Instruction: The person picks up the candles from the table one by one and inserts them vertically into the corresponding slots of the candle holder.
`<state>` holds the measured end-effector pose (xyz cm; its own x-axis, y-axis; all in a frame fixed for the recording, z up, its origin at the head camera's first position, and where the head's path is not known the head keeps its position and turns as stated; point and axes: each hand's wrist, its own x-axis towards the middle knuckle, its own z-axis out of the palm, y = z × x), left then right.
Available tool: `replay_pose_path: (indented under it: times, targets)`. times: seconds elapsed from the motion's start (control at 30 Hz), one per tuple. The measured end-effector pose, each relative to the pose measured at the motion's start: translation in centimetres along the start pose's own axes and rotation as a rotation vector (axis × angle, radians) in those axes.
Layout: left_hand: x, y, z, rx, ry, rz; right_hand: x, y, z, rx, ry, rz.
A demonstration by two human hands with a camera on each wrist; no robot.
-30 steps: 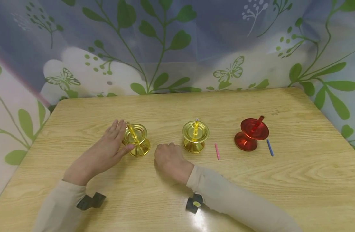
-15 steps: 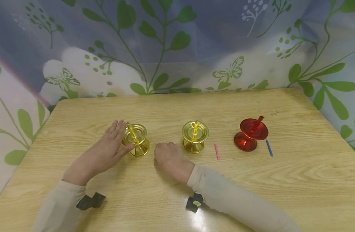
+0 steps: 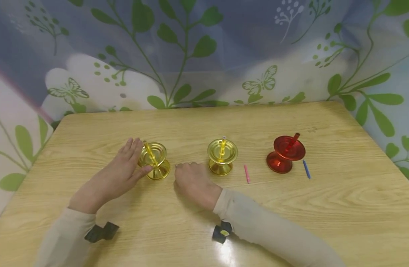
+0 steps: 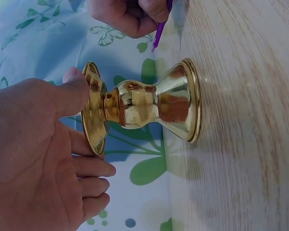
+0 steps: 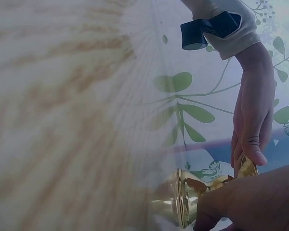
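Observation:
At the left of the head view, my left hand (image 3: 107, 178) holds the dish of a gold candle holder (image 3: 159, 171), thumb at the near rim and fingers along the far side. The holder stands upright, its base on the table, with a clear yellowish tube rising from the dish. My right hand (image 3: 195, 185), knuckles up, is low over the table between the two gold holders. In the left wrist view it pinches a thin purple candle (image 4: 158, 36), tip pointing down near the tabletop. The hand covers most of that candle in the head view.
A second gold candle holder (image 3: 221, 168) stands just right of my right hand. Farther right is a red candle holder (image 3: 279, 163). A pink candle (image 3: 246, 174) and a blue candle (image 3: 306, 169) lie on the wooden table (image 3: 291, 230). A leaf-patterned cloth (image 3: 204, 85) hangs behind.
The head view has shifted slightly, moving everything a little left in the picture. Both hands keep the same places beside the holders.

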<state>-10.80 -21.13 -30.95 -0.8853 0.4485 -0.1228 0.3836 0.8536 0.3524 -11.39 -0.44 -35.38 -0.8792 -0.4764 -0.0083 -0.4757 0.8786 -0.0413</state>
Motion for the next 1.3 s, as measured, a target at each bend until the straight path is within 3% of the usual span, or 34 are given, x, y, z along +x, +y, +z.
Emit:
replay_pose_path:
  times: [0.2, 0.57, 0.9, 1.3]
  targets:
    - [0.1, 0.0, 0.0, -0.003, 0.01, 0.009, -0.2, 0.2, 0.0, 0.005, 0.06, -0.014]
    - [0.3, 0.1, 0.0, -0.02, 0.009, -0.002, 0.0, 0.2, -0.5, 0.022, 0.077, -0.027]
    - [-0.1, -0.2, 0.2, 0.0, 0.014, -0.003, -0.2, -0.1, -0.5, -0.046, 0.175, -0.039]
    - [-0.1, -0.2, 0.4, 0.006, 0.023, -0.002, 0.0, 0.3, -1.3, -0.08, 0.235, -0.012]
